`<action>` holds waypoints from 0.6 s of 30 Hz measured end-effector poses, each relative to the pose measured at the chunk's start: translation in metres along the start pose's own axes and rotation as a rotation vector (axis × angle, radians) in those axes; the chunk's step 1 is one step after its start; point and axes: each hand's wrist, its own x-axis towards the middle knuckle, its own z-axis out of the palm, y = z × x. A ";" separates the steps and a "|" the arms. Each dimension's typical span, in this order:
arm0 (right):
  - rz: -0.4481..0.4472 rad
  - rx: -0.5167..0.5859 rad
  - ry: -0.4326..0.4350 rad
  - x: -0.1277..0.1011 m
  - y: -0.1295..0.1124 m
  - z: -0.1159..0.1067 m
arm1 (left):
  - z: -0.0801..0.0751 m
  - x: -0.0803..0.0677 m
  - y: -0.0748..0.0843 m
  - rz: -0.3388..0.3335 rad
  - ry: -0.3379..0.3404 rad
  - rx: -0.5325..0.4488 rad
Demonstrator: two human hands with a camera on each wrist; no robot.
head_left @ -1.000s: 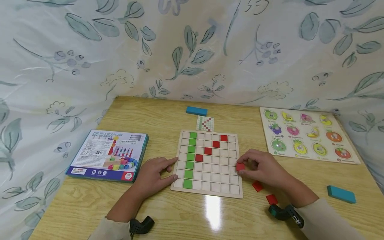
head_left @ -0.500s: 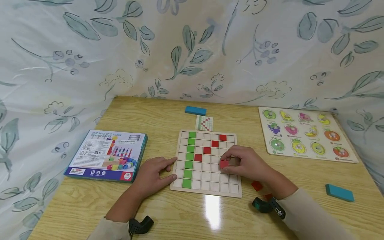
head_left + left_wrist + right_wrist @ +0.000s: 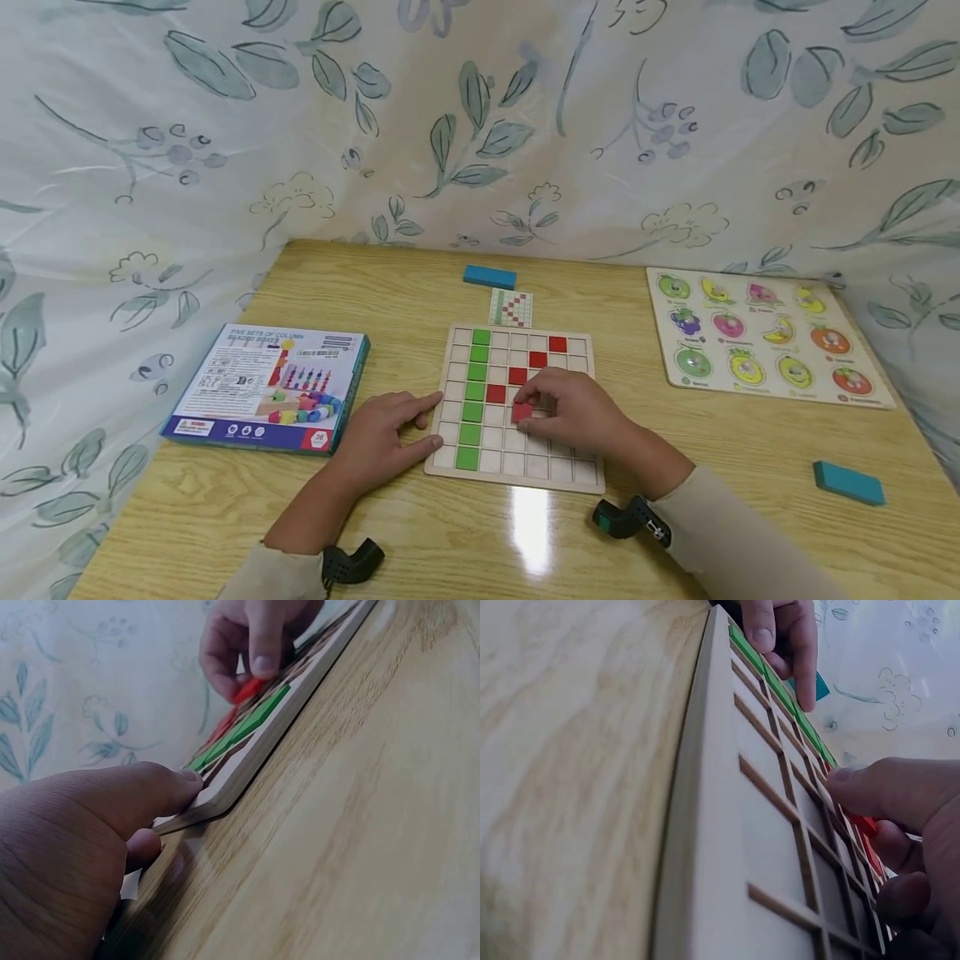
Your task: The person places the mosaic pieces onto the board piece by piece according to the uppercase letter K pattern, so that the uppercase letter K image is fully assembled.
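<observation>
My right hand (image 3: 573, 408) pinches a red square tile (image 3: 521, 412) between thumb and fingers, low over the middle of the wooden grid board (image 3: 517, 486). In the right wrist view, the thumb and fingertips hold the red tile (image 3: 862, 823) close over the cells. A column of green tiles (image 3: 471, 412) runs down the board's left part. Several red tiles (image 3: 496, 393) form a diagonal toward the upper right. At the board's left edge, my left hand (image 3: 378, 437) rests with index finger and thumb extended, touching the frame. Its thumb (image 3: 161, 791) lies on the board's corner.
Behind the board lie a small pattern card (image 3: 512, 308) and a blue block (image 3: 490, 276). A boxed bead set (image 3: 266, 387) is at left, a fruit puzzle board (image 3: 772, 337) at back right, another blue block (image 3: 849, 483) at right. My right forearm hides the loose red tiles.
My right hand has carried the red tile leftward from beyond the board's right edge to the middle cells. The left hand stays at the left edge.
</observation>
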 end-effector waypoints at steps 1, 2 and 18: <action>-0.005 -0.008 0.002 0.000 -0.001 0.001 | 0.000 0.000 0.000 -0.001 -0.001 -0.001; -0.006 -0.017 0.003 0.000 -0.001 0.001 | 0.000 0.000 0.000 -0.003 -0.001 0.000; 0.031 -0.070 -0.036 0.004 -0.008 0.004 | 0.001 0.001 0.000 -0.016 -0.008 0.013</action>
